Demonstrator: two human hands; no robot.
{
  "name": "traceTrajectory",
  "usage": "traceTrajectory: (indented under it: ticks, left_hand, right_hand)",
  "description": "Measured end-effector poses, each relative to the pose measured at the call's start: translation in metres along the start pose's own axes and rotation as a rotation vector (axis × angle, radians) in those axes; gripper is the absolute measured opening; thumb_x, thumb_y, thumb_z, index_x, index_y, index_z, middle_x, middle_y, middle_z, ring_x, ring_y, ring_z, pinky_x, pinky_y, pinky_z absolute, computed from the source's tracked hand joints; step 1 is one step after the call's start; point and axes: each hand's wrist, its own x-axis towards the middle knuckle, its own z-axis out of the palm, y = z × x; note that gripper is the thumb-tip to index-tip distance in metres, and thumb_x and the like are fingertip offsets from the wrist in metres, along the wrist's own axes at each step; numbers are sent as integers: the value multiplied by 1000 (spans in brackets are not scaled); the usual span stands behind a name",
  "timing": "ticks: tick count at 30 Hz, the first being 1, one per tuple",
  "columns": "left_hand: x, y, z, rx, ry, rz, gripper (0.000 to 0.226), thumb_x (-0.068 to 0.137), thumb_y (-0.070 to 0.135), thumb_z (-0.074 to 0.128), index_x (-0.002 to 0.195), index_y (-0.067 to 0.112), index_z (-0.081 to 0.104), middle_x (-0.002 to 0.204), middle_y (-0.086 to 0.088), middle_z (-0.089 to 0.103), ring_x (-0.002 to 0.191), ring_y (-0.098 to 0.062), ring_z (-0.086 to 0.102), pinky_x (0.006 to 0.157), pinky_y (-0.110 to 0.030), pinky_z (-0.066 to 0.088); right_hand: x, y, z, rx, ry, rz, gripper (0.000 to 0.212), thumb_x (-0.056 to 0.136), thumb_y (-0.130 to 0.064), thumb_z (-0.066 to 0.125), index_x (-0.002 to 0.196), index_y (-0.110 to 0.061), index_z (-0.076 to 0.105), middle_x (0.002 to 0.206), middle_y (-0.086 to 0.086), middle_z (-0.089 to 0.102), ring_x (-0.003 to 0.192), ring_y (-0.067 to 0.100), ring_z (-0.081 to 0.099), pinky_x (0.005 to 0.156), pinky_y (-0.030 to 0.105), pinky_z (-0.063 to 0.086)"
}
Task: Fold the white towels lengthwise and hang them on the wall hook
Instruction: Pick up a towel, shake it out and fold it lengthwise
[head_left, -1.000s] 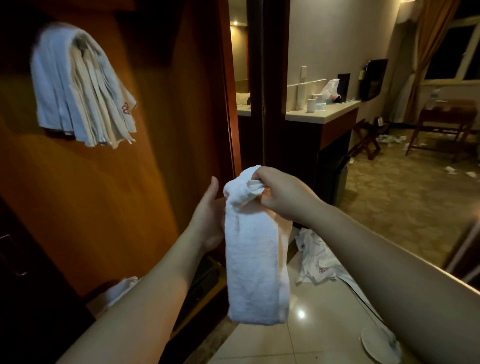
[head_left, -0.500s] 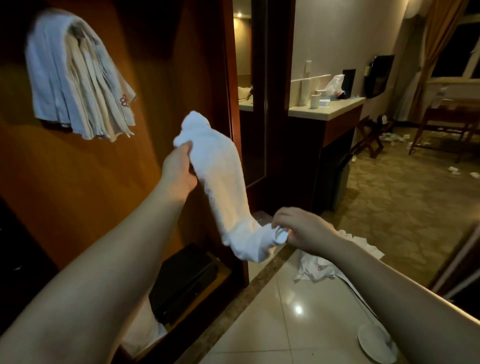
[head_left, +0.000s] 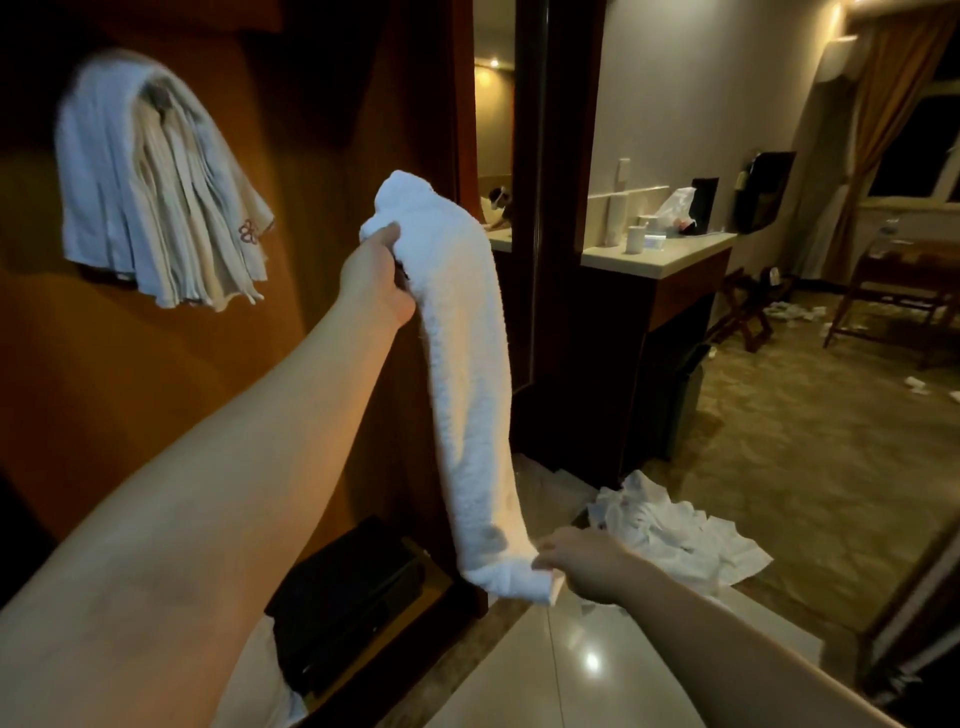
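Note:
A white towel (head_left: 467, 374), folded into a long narrow strip, hangs between my two hands. My left hand (head_left: 376, 278) grips its upper end, raised in front of the wooden wall panel (head_left: 156, 389). My right hand (head_left: 587, 564) pinches the lower end near the floor. Several folded towels (head_left: 156, 182) hang in a bundle at the upper left of the panel; the hook under them is hidden.
A crumpled heap of white cloth (head_left: 670, 535) lies on the floor at the right. A black case (head_left: 343, 592) sits on a low shelf under the panel. A counter (head_left: 660, 254) with cups stands behind, with a chair (head_left: 904, 291) farther back.
My left hand took the towel's top end and lifted it toward the hung bundle. My right hand slid down to the bottom end, stretching the strip out.

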Motion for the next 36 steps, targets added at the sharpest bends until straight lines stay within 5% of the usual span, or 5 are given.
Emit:
traceTrajectory:
  ticks: [7, 12, 24, 30, 36]
  left_hand:
    - [13, 5, 53, 63, -14, 52, 30, 88, 20, 75, 114, 15, 61, 106, -9, 71, 95, -27, 70, 75, -41, 61]
    - [18, 11, 78, 165, -168, 68, 17, 89, 19, 72, 100, 13, 60, 98, -11, 76, 90, -29, 73, 71, -45, 62]
    - [29, 41, 87, 226, -167, 91, 28, 91, 21, 68, 115, 12, 57, 98, -13, 74, 84, -27, 75, 66, -39, 61]
    - [31, 45, 88, 331, -91, 169, 38, 96, 28, 64, 130, 14, 55, 89, -9, 77, 79, -22, 77, 56, -32, 58]
    - [40, 34, 55, 618, -165, 74, 70, 98, 68, 33, 134, 13, 57, 126, -10, 68, 116, -32, 65, 99, -46, 51]
  right_hand:
    - [41, 49, -156, 1182, 627, 201, 78, 85, -41, 78, 150, -19, 41, 146, -4, 46, 133, 11, 43, 108, 29, 37]
    - [62, 63, -251, 1421, 567, -17, 127, 48, -74, 86, 152, -21, 38, 143, 1, 57, 132, 21, 53, 115, 47, 38]
    - [81, 73, -286, 1740, 74, -333, 101, 48, -42, 100, 134, -11, 57, 125, 12, 70, 118, 30, 66, 96, 44, 56]
    - [81, 54, -279, 1809, -54, -369, 54, 73, -21, 87, 122, -11, 68, 123, 16, 71, 113, 32, 69, 83, 41, 60]
    - [78, 31, -308, 1894, 100, -327, 65, 72, -43, 85, 125, -12, 65, 121, 12, 73, 112, 30, 70, 92, 44, 58]
